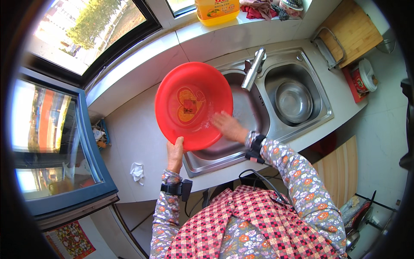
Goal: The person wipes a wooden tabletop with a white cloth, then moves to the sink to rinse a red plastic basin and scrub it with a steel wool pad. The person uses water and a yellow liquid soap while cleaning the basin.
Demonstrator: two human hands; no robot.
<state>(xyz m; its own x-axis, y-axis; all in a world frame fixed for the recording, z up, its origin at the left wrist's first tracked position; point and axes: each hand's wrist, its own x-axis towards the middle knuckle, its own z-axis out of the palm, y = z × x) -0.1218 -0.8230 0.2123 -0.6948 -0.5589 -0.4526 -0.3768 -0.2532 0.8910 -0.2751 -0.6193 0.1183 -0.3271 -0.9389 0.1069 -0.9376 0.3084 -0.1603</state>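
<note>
My left hand (175,154) grips the near rim of a red plastic basin (168,106), thumb on the inside and the other fingers hidden beneath. Tilted, the basin hangs over the left bowl of a stainless steel double sink (258,111) and part of the counter. A yellow and orange heart-shaped print marks its bottom. My right hand (229,127) reaches over the right side of the basin, fingers stretched out and slightly blurred, with nothing seen in them. Small whitish wet spots show on the plastic by its fingertips. The chrome faucet (254,69) stands behind, between the two bowls.
A metal bowl (293,102) sits in the right sink bowl. Crumpled white tissue (137,172) lies on the counter (129,136) at left, near an open window sash (58,145). A yellow detergent jug (217,12) stands on the sill; a wooden cutting board (352,32) is at right.
</note>
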